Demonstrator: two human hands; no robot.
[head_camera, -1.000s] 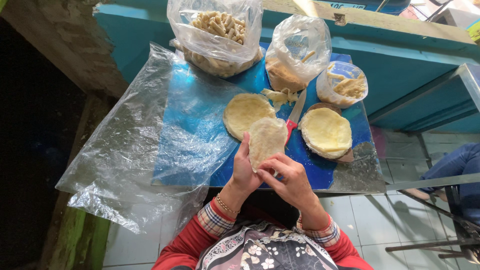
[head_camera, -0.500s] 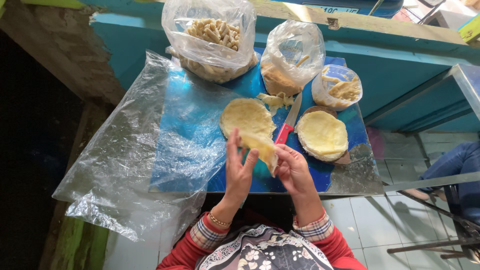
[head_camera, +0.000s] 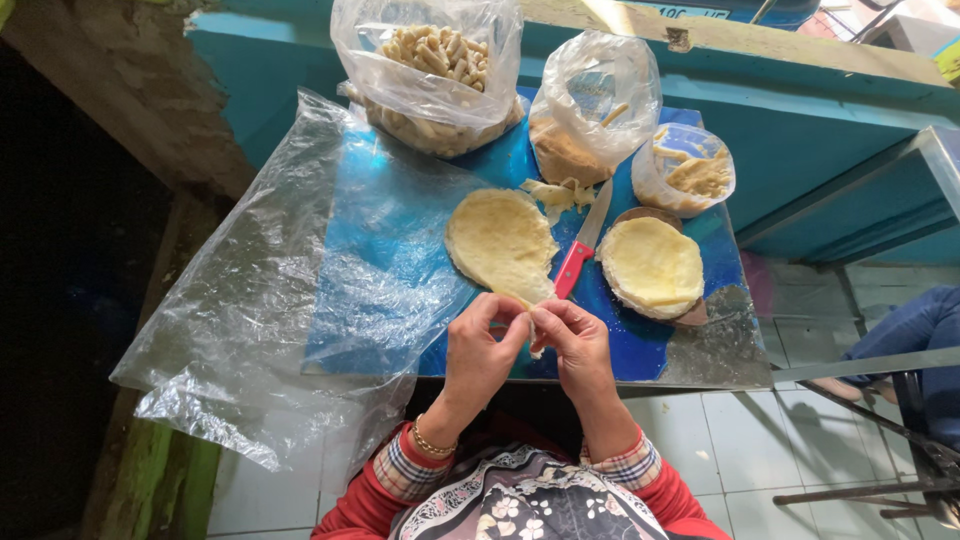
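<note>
**Pinching the dough edge**

My left hand (head_camera: 483, 348) and right hand (head_camera: 572, 345) pinch narrowly on the near tip of the flat dough sheet (head_camera: 500, 243), just left of the red-handled knife (head_camera: 580, 248). Three clear bags (head_camera: 440, 75) stand beyond the knife. Half a second ago my left hand was open.

Food-preparation stall: blue table (head_camera: 640, 350) with clear plastic sheet (head_camera: 260, 330), bagged snack sticks (head_camera: 435, 70), dough rounds (head_camera: 500, 240), tiled floor (head_camera: 760, 440).
</note>
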